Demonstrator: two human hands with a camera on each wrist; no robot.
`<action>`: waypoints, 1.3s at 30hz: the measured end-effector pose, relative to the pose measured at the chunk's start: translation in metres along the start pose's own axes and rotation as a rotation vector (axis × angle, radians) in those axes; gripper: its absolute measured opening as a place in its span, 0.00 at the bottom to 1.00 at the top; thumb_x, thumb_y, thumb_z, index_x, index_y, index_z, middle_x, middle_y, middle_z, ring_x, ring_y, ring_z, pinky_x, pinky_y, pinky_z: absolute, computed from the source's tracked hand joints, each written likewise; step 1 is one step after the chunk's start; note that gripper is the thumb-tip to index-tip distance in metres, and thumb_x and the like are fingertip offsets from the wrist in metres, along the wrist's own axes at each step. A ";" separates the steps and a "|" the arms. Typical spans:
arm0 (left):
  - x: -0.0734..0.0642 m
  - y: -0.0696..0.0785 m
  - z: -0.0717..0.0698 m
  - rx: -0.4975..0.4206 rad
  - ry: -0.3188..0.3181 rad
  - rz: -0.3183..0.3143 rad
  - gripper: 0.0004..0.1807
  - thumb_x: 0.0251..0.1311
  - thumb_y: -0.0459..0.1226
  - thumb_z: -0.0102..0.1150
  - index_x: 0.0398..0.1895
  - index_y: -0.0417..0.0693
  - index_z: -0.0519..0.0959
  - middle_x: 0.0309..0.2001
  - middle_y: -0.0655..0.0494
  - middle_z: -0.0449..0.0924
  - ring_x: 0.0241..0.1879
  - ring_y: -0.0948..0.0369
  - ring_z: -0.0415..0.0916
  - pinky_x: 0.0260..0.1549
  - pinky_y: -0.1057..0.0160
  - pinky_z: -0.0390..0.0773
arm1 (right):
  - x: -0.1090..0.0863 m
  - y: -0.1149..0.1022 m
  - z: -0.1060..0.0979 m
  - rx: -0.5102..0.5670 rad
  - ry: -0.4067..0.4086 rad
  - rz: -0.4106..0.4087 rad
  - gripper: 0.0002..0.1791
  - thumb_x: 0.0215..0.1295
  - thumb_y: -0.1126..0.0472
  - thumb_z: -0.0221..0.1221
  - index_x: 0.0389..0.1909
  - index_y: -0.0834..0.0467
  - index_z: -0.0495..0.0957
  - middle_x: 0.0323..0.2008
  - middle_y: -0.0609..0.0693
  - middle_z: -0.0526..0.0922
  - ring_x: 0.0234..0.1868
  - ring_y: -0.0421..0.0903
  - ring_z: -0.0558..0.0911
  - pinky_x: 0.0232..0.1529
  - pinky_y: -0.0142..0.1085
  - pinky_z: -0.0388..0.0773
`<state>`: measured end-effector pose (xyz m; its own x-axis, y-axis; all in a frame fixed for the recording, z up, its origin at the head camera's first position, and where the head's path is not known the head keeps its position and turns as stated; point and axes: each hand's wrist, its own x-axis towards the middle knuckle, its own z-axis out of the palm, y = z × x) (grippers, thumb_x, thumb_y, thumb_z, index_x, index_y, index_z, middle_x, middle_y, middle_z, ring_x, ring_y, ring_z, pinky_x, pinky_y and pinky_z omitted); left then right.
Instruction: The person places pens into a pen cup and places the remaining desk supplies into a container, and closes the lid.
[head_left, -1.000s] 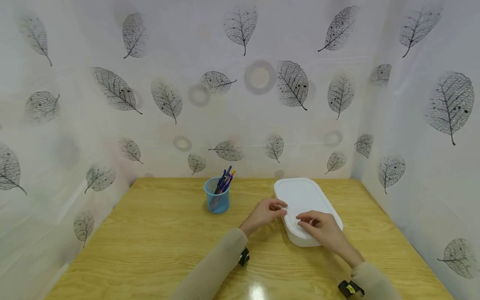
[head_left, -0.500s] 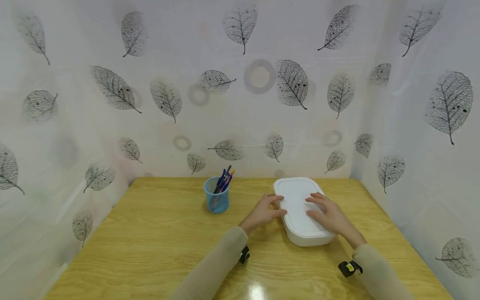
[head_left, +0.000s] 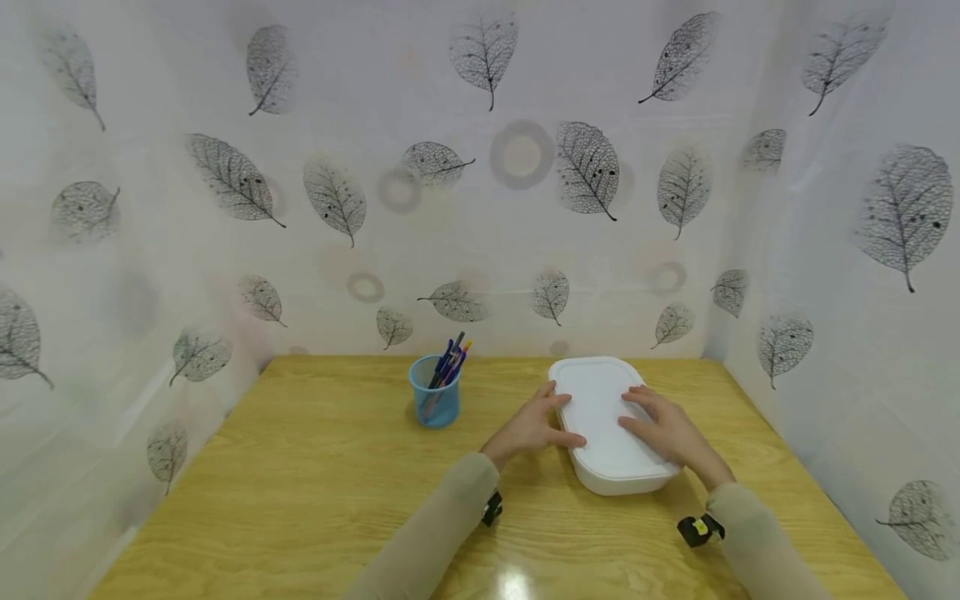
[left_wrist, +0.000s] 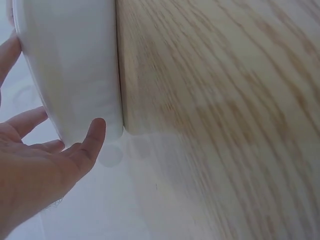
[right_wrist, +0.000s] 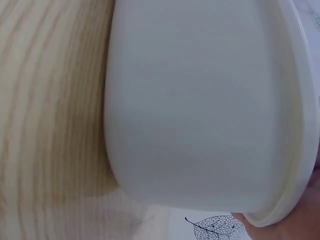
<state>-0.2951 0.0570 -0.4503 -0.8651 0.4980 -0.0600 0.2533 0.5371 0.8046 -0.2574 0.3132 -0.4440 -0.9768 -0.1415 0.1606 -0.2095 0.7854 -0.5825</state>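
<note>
A white rectangular box [head_left: 622, 486] with rounded corners stands on the table, its white lid [head_left: 596, 400] lying flat on top. At the box's left long side is my left hand [head_left: 527, 427]; its thumb reaches over the lid, and the fingers are spread along the edge. In the left wrist view, fingertips [left_wrist: 98, 126] stand beside the box's side wall. My right hand [head_left: 670, 432] rests over the right part of the lid with loosely extended fingers. The right wrist view shows mostly the box wall [right_wrist: 195, 110], with a bit of hand under the lid's rim.
Left of the box stands a blue mesh pen cup [head_left: 437, 407] with several pens [head_left: 448, 367]. The wood-grain table [head_left: 300, 483] is bordered by white leaf-print curtains [head_left: 465, 242] at the back and both sides. Both wrists carry small black devices.
My right hand has moved from above the lid's front part to its right side. The left hand's thumb and fingers have spread apart along the left edge. The box looks unmoved.
</note>
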 end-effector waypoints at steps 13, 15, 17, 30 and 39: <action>-0.001 -0.002 -0.006 0.081 -0.005 0.021 0.46 0.52 0.56 0.70 0.73 0.55 0.64 0.79 0.52 0.44 0.77 0.49 0.47 0.72 0.43 0.53 | -0.001 -0.009 0.002 0.033 0.034 0.000 0.27 0.70 0.49 0.58 0.61 0.63 0.74 0.68 0.68 0.66 0.71 0.70 0.59 0.69 0.64 0.54; -0.001 -0.003 -0.007 0.086 -0.001 0.036 0.45 0.53 0.56 0.70 0.73 0.55 0.64 0.79 0.51 0.47 0.76 0.49 0.49 0.72 0.44 0.54 | -0.001 -0.009 0.001 0.037 0.040 -0.011 0.28 0.70 0.49 0.58 0.63 0.63 0.73 0.68 0.68 0.67 0.70 0.70 0.61 0.68 0.64 0.55; -0.002 -0.003 -0.008 0.083 0.001 0.048 0.43 0.55 0.55 0.69 0.73 0.54 0.64 0.78 0.50 0.50 0.76 0.49 0.51 0.72 0.44 0.56 | 0.000 -0.009 0.002 0.030 0.046 -0.011 0.29 0.70 0.48 0.57 0.65 0.62 0.71 0.68 0.67 0.67 0.69 0.70 0.62 0.68 0.64 0.56; -0.015 -0.013 -0.029 0.076 0.064 0.142 0.36 0.65 0.54 0.57 0.74 0.54 0.63 0.73 0.54 0.63 0.71 0.51 0.61 0.65 0.47 0.68 | 0.015 -0.036 0.033 -0.008 0.027 -0.130 0.32 0.72 0.42 0.53 0.68 0.59 0.69 0.69 0.63 0.68 0.70 0.65 0.65 0.67 0.61 0.62; -0.040 -0.021 -0.051 0.115 0.092 0.198 0.35 0.68 0.54 0.55 0.74 0.55 0.62 0.73 0.55 0.64 0.72 0.53 0.61 0.68 0.47 0.64 | 0.014 -0.070 0.054 -0.102 -0.022 -0.173 0.30 0.73 0.47 0.53 0.70 0.59 0.67 0.71 0.64 0.65 0.72 0.64 0.62 0.68 0.62 0.60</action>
<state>-0.2878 -0.0089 -0.4344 -0.8281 0.5399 0.1508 0.4651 0.5115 0.7225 -0.2584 0.2234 -0.4442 -0.9276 -0.2916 0.2335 -0.3698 0.8053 -0.4635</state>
